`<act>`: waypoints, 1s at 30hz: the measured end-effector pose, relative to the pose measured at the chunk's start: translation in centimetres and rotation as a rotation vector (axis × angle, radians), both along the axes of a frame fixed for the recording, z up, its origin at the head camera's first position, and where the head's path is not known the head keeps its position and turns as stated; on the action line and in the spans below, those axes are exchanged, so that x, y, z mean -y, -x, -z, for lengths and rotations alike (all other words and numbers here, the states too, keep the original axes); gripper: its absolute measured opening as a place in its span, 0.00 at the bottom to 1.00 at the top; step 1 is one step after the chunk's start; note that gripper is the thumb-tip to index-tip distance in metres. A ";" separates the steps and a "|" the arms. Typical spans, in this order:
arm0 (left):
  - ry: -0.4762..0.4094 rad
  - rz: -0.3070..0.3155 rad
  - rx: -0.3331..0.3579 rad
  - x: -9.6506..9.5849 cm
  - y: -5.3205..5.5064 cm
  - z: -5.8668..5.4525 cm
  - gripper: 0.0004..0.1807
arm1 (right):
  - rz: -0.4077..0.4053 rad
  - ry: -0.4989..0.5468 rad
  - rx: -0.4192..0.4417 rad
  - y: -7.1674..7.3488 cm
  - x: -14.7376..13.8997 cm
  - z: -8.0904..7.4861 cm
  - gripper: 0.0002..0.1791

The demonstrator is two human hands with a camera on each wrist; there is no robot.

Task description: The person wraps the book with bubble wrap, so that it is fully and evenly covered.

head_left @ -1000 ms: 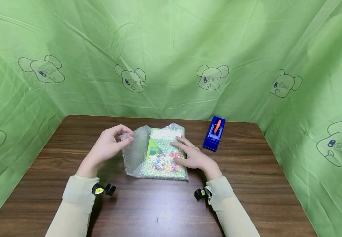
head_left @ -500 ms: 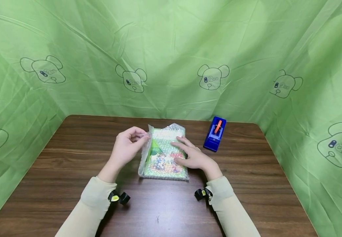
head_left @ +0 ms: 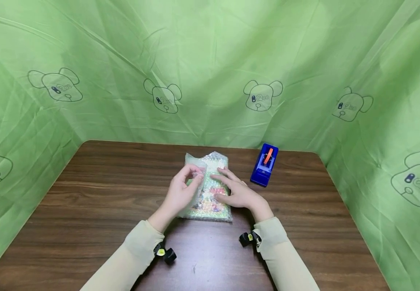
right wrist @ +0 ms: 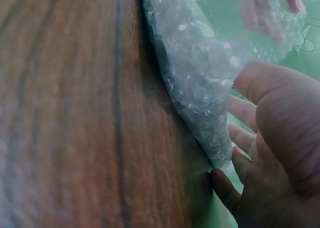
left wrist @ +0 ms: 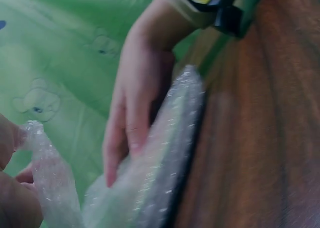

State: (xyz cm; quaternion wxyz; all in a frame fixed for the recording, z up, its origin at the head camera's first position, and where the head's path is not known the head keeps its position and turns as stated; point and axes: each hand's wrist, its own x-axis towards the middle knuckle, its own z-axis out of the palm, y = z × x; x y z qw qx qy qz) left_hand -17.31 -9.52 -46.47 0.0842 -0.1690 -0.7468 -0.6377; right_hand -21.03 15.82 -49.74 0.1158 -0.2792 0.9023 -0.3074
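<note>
A flat, book-like item [head_left: 210, 208] with a colourful green printed cover lies on the table under bubble wrap. My left hand [head_left: 182, 190] pinches the edge of the loose bubble wrap flap [head_left: 193, 161] between thumb and fingers, holding it raised over the item's left half. In the left wrist view that flap [left wrist: 55, 183] stands up from the package. My right hand [head_left: 240, 194] rests on the right side of the wrapped item, fingers spread. The right wrist view shows its thumb and fingers [right wrist: 245, 138] along the bubble wrap's edge [right wrist: 195, 77]. The flap and left hand hide part of the cover.
A blue tape dispenser-like tool [head_left: 264, 165] with an orange part sits behind and right of the package. Green cloth [head_left: 210, 121] with bear-head drawings surrounds the back and sides of the dark wooden table [head_left: 104, 182].
My left hand has moved right, carrying the bubble wrap flap from the left of the item up and over its cover. My right hand has stayed in place on the item.
</note>
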 end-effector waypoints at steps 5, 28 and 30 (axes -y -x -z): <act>-0.022 0.076 0.053 -0.7 0.3 1.2 0.03 | 0.007 -0.002 -0.001 0.1 0.1 0.1 0.39; 0.276 0.102 0.178 -2.2 0.4 2.6 0.06 | -0.047 0.078 -0.037 0.2 0.0 -0.2 0.39; 0.315 0.098 0.192 -2.2 0.3 2.5 0.06 | -0.070 0.082 -0.026 0.3 -0.2 -0.2 0.42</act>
